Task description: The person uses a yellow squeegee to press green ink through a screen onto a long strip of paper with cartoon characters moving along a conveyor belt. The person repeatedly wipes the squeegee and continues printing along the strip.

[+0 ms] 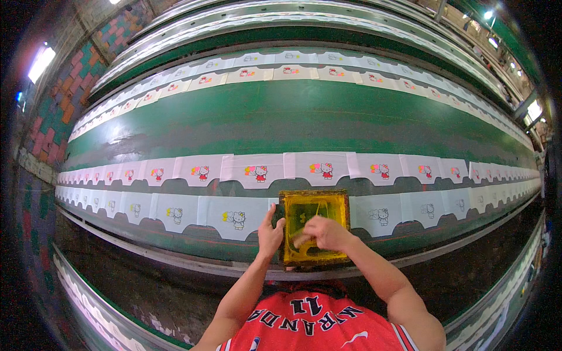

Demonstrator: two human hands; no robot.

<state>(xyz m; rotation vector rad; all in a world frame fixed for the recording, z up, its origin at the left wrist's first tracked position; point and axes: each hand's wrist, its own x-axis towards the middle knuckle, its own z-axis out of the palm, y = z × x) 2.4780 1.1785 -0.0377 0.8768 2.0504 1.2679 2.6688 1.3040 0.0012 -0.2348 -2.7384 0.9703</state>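
A screen printing frame (344, 205), its mesh stained yellow, lies over the near row of pale blue cloth pieces on the long green table. My left hand (270, 235) grips the frame's left side, thumb toward the mesh. Inside the frame, my right hand (329, 234) is closed on a squeegee (302, 240), which is blurred and mostly covered by the fingers. Left of the frame, a pale blue cloth piece (213, 210) carries a grey outlined cartoon cat with yellow patches. To the right, another blue piece (366, 216) shows the grey outline without clear yellow.
Just beyond runs a row of pink cloth pieces (298, 165) with coloured cat prints. More printed rows (234, 75) lie across the green table (252, 114). A metal rail (234, 272) edges the table near me. Other long tables stand beyond and behind.
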